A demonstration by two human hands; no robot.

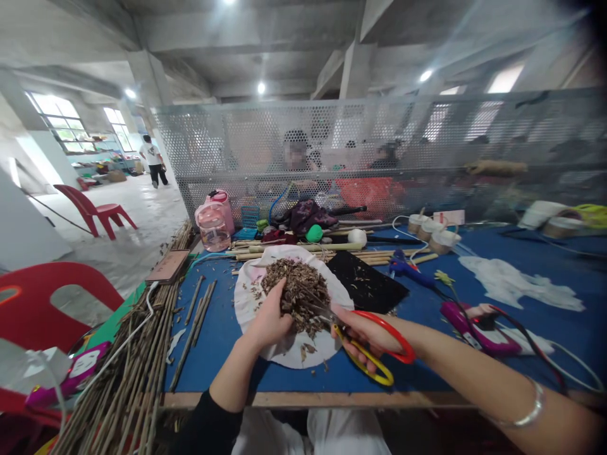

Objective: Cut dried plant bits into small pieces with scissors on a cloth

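My right hand (365,332) is wrapped round a pair of scissors with one red and one yellow handle (389,378). Their blades point left into a heap of brown, dried plant bits (306,284), and their tips are hard to make out. The heap lies on a round white cloth-like sheet (290,354). At the near left edge of the heap, my left hand (269,319) is curled, thumb and forefinger against the bits. What it holds between its fingers is hidden. A few loose bits are scattered on the sheet.
Long thin sticks (128,366) are bundled on the left, with a phone (168,265) on them. A black sheet (367,281), blue glue gun (412,270) and purple device (478,328) lie right. Behind stand a pink jug (214,224) and a perforated metal screen (265,145).
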